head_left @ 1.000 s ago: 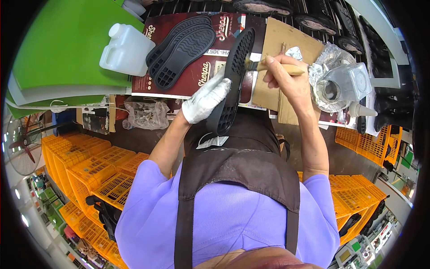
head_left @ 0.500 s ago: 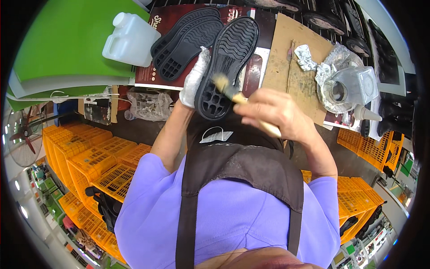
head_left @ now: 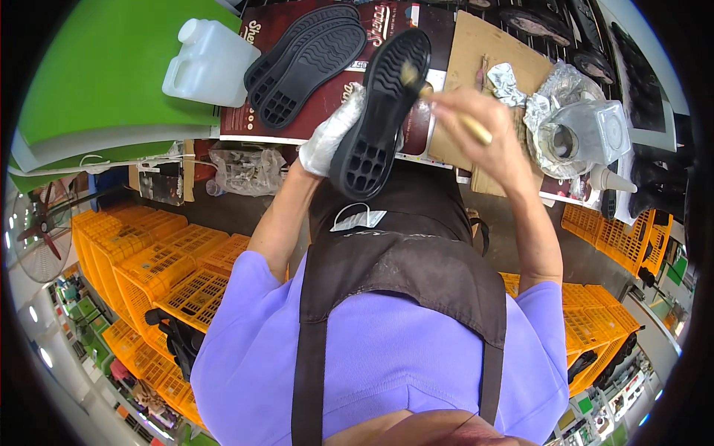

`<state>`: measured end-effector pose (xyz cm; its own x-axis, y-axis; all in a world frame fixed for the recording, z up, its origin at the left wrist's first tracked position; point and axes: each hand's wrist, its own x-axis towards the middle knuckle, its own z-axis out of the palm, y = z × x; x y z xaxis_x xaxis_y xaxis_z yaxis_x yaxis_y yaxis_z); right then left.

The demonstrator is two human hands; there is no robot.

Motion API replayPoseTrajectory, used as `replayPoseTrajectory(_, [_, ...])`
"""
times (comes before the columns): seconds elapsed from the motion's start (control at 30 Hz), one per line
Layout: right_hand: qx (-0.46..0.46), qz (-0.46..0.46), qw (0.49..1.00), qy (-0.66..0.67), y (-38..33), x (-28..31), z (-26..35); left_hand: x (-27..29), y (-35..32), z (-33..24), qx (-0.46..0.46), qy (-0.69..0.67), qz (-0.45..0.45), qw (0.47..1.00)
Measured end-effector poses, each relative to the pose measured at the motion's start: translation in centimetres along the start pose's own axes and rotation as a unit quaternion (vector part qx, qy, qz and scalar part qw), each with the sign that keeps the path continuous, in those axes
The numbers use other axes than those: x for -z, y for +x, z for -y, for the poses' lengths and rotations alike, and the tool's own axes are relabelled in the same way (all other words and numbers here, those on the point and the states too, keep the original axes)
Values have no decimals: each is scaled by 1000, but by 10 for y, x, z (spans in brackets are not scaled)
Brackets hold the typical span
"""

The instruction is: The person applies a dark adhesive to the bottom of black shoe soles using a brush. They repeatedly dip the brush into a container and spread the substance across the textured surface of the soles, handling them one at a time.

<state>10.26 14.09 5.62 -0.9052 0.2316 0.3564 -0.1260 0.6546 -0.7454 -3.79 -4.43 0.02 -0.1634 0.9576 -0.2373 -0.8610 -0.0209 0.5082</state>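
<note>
At the far left, a translucent white plastic jug with a round cap (head_left: 210,65) stands near two stacked black shoe soles (head_left: 316,63), which lie on dark red printed cardboard (head_left: 312,111) on the worktop.

Next, the left hand in a white glove (head_left: 332,134) clasps a black, rubbery-looking shoe sole (head_left: 381,119) from its left side; most of its fingers are hidden behind, so their exact spread cannot be told. The sole is held up at the worktop's near edge. Half a second ago the brush was over the near, gridded heel; now its bristles are at the far, wavy-ridged part, which suggests the brushing has shifted toward the toe. Whether the whole face is covered cannot be told.

The sole's long axis slants from near left to far right: toe far, heel near, patterned face up.

To its right, the bare right hand (head_left: 492,119), slightly blurred, pinches a pale-handled brush (head_left: 426,92) between its fingers, the handle's end pointing near and right. Beyond it are plain brown cardboard (head_left: 465,63), crumpled silvery foil (head_left: 506,83) and a clear plastic container (head_left: 595,134) tipped on its side.
</note>
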Motion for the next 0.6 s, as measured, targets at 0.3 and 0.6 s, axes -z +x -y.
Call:
replayPoseTrajectory(0.3, [-32, -53, 996, 64, 1, -4, 8, -1, 1, 0, -63, 117, -68, 989])
replayPoseTrajectory(0.6, [-149, 164, 951, 218, -13, -13, 53, 15, 1, -9, -162, 390, -103, 900])
